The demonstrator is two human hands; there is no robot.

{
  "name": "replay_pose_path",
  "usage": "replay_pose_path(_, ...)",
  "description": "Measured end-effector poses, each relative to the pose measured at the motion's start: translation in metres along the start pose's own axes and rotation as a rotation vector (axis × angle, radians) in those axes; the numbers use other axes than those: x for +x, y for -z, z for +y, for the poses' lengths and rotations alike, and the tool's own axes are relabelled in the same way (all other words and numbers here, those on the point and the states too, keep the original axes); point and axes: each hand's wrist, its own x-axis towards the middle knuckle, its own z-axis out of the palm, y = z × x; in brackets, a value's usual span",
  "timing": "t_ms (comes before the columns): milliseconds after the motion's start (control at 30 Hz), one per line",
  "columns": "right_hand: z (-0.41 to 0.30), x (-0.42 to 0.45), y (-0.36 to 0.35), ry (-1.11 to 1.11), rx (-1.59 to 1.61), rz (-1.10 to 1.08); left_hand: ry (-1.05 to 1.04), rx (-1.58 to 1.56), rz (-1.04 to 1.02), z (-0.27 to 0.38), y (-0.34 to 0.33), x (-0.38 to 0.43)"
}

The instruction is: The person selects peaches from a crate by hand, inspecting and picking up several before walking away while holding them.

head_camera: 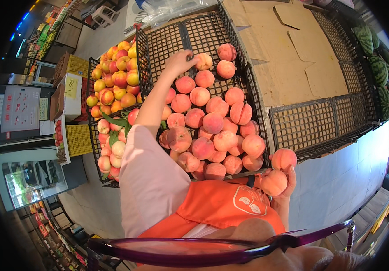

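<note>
My left hand reaches over a black plastic crate, its thumb at the left side of a pale peach. That peach sits on the crate's grid floor; I see no fingers wrapped round it. Two more peaches lie just to its right. Nearer my body, many peaches are heaped in the same crate. My right hand, low at the right beyond the crate's near corner, holds two peaches, one against the palm and another above it.
Nectarines and paler fruit with green leaves fill crates on the left. Right of the peaches stand black crates with flattened cardboard; watermelons lie farther right. Plastic bags lie beyond the peach crate.
</note>
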Motion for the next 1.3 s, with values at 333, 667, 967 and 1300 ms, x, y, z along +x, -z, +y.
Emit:
replay_pose_path(333,-0.002,-0.005,0.002,0.066,-0.054,0.037,0.070,-0.454,-0.161,-0.003,-0.036,0.046)
replay_pose_path(667,0.001,0.002,0.004,-0.008,-0.041,-0.011,0.091,-0.571,-0.244,-0.023,-0.028,0.028)
replay_pose_path(967,0.002,0.005,-0.004,0.029,-0.035,0.077,0.065,-0.567,-0.183,-0.012,-0.035,0.028)
replay_pose_path(1300,0.000,0.005,0.004,-0.049,-0.033,0.030,-0.415,-0.157,0.161,0.031,-0.044,0.049)
